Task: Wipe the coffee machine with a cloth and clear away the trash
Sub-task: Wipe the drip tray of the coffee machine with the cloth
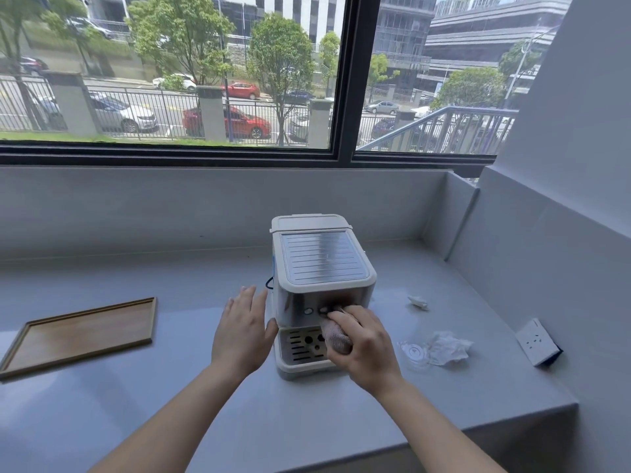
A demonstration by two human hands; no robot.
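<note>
1. We had the coffee machine (321,288) standing on the grey counter (205,421) below the window, its front panel and drip tray turned toward us, which is why both our hands could reach its face without leaning over it.
2. Our left hand (243,331) lay flat against the machine's left side, fingers spread and nearly straight, the thumb hooked round the front corner. It gripped nothing; we judged it was there to brace the machine so that it would not slide under the rubbing.
3. Our right hand (362,346) was closed round a bunched pinkish cloth (336,336), fingers curled over the top of it and the fingertips pressing its upper end against the shiny front panel, just beside the round buttons (308,311). The lower end of the cloth hung in front of the drip tray (300,346).
4. Bunching the cloth gave us a firm pad rather than a loose sheet, suited to working round the buttons.
5. To the right of the machine, the trash lay on the counter untouched: a crumpled tissue (449,348) touching a clear plastic lid (413,353), and a smaller scrap of paper (418,302) farther back.
6. Well to the left of the machine sat a wooden tray (20,356), with nothing on it.
7. We judged the wiping to be under way and the clearing not yet begun.
</note>
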